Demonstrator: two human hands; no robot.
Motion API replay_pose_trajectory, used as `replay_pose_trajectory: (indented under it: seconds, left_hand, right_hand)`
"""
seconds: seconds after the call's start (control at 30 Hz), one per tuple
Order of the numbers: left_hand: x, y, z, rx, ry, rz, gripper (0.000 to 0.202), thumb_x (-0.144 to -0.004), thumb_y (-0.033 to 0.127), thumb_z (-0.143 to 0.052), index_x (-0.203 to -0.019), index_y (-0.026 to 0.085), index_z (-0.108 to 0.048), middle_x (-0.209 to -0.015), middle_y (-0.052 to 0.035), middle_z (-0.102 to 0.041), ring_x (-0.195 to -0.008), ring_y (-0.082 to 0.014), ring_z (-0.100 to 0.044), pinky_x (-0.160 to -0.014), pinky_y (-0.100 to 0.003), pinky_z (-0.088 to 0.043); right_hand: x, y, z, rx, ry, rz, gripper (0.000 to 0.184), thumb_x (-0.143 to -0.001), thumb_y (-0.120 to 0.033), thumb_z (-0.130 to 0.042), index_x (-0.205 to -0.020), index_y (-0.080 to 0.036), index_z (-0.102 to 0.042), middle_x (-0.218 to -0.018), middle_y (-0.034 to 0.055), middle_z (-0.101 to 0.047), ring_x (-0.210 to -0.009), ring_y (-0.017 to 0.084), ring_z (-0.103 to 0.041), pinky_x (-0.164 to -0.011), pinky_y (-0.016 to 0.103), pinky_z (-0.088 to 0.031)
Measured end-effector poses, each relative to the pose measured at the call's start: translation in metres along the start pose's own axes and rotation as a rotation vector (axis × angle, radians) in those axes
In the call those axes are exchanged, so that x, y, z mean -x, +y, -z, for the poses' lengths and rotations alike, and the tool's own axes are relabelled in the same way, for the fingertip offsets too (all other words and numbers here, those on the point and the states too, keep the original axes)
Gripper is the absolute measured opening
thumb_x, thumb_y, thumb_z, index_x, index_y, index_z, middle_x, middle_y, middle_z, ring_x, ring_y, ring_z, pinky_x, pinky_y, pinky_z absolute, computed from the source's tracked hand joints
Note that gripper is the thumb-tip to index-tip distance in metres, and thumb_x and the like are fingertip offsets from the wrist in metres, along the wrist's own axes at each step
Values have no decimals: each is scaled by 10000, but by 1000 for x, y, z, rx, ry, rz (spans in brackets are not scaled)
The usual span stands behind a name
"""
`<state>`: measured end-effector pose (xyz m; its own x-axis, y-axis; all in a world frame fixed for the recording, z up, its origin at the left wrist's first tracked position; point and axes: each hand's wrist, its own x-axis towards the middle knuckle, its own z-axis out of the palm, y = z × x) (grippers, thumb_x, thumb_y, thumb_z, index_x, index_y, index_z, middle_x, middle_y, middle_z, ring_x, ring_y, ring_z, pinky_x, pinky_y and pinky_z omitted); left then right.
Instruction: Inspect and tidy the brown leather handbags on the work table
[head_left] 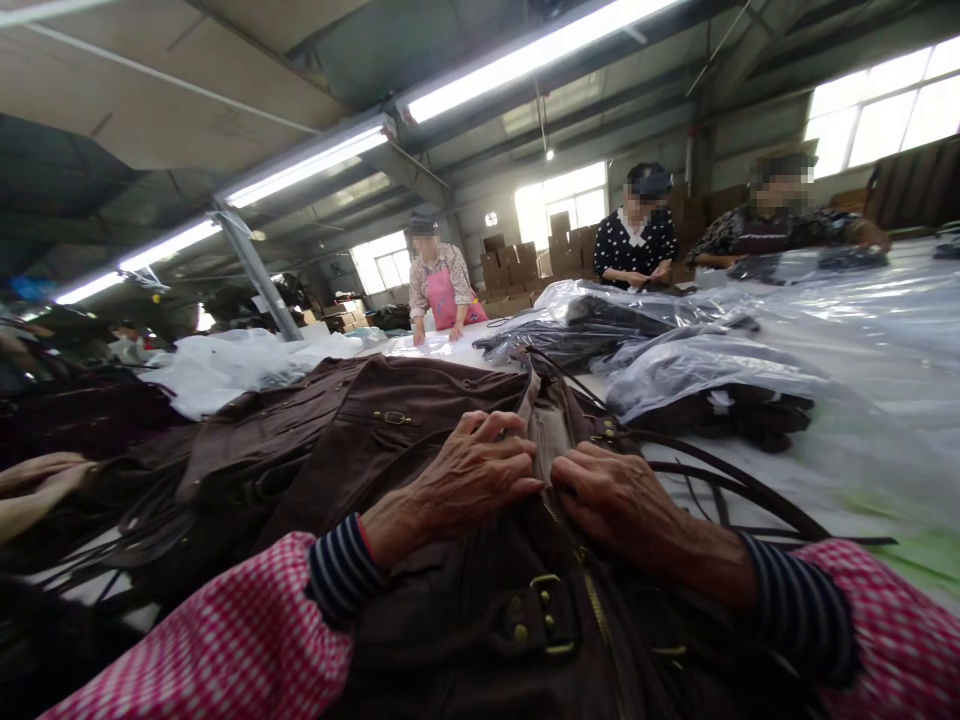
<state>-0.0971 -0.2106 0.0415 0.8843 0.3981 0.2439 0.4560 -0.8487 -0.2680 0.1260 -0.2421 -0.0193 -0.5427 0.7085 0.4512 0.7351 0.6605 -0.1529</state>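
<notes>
A dark brown bag (442, 610) with brass buckles lies in front of me, its brass zipper (592, 590) running away from me. At the far part, the zipper is apart and a light lining (551, 430) shows. My left hand (469, 475) is closed on the left edge of this opening, thumb pointing right. My right hand (622, 500) is curled into a fist at the right edge, beside the zipper teeth. Whether a zipper pull is between its fingers is hidden. Thin dark straps (735, 475) loop out to the right.
More dark brown bags (300, 410) are piled to the left, where another person's hands (45, 480) reach in. Clear plastic bags (712, 365) with dark items lie ahead and right. Several co-workers stand across the table, one in a pink apron (450, 295). Cardboard boxes (510, 270) are stacked behind.
</notes>
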Motion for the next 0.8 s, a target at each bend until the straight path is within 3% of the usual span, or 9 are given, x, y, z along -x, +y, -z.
replay_pose_trajectory:
  seconds: [0.07,0.13,0.2,0.27,0.33,0.4,0.57,0.67,0.8]
  left_hand:
    - [-10,-8,1,-30,28,-26,325,-1052,434,-445,-957,237,-686,-1123,-19,-725,-1414,-256,-384,-1140,-484,-255]
    - [-24,-17,4,-33,11,-5,389,-1066,421,-409,-875,212,-675,-1016,-36,-726,-1321,-239,-484,-1104,-440,-314]
    - [-39,-25,7,-42,-32,84,373,-1057,422,-429,-875,196,-663,-936,-48,-696,-1094,-214,-595,-956,-365,-423]
    - [-52,-32,9,-64,-63,164,202,-995,363,-546,-1019,198,-659,-966,-55,-667,-972,-208,-597,-821,-321,-461]
    - [-62,-40,8,-70,-61,186,283,-879,265,-660,-1157,217,-639,-1082,-69,-652,-1042,-237,-563,-821,-328,-473]
    - [-67,-50,5,-15,-76,176,326,-797,224,-704,-1122,246,-688,-1164,-60,-648,-1151,-272,-516,-896,-368,-470]
    - [-68,-70,-16,308,-94,288,261,-798,302,-692,-1037,290,-797,-964,-32,-676,-1070,-253,-580,-941,-367,-478]
    - [-64,-76,-35,418,-18,335,210,-809,357,-666,-917,272,-826,-899,-42,-670,-1030,-254,-587,-948,-379,-497]
    - [-56,-79,-57,493,114,460,243,-775,422,-686,-881,246,-816,-955,-58,-660,-1000,-263,-591,-950,-431,-520]
  right_hand:
    - [-10,10,-4,148,49,30,121,-947,-129,-538,-880,-173,-628,-852,71,-666,-790,204,-563,-631,307,-288]
    - [-27,21,-8,224,68,-9,153,-965,-113,-516,-902,-165,-645,-876,91,-683,-801,211,-572,-619,315,-273]
    - [-45,31,-11,229,101,-109,138,-977,-140,-528,-934,-157,-657,-911,100,-701,-838,216,-588,-627,312,-281]
    - [-58,39,-14,207,132,-184,111,-976,-174,-556,-975,-150,-665,-937,101,-714,-876,221,-599,-647,305,-297]
    - [-64,42,-17,199,146,-205,123,-983,-190,-554,-989,-150,-670,-943,97,-718,-893,221,-602,-661,302,-308]
    - [-64,44,-21,178,176,-197,157,-1001,-197,-529,-970,-153,-676,-926,93,-714,-885,217,-598,-671,302,-317]
    - [-58,47,-30,98,273,-148,133,-1005,-195,-544,-1019,-172,-674,-954,62,-706,-925,203,-591,-728,289,-370]
    - [-61,50,-34,74,309,-79,147,-1002,-183,-529,-1055,-179,-666,-966,56,-698,-928,208,-578,-746,298,-396]
    - [-68,54,-37,68,323,-10,177,-967,-166,-532,-1104,-182,-644,-982,51,-690,-937,217,-562,-743,305,-420]
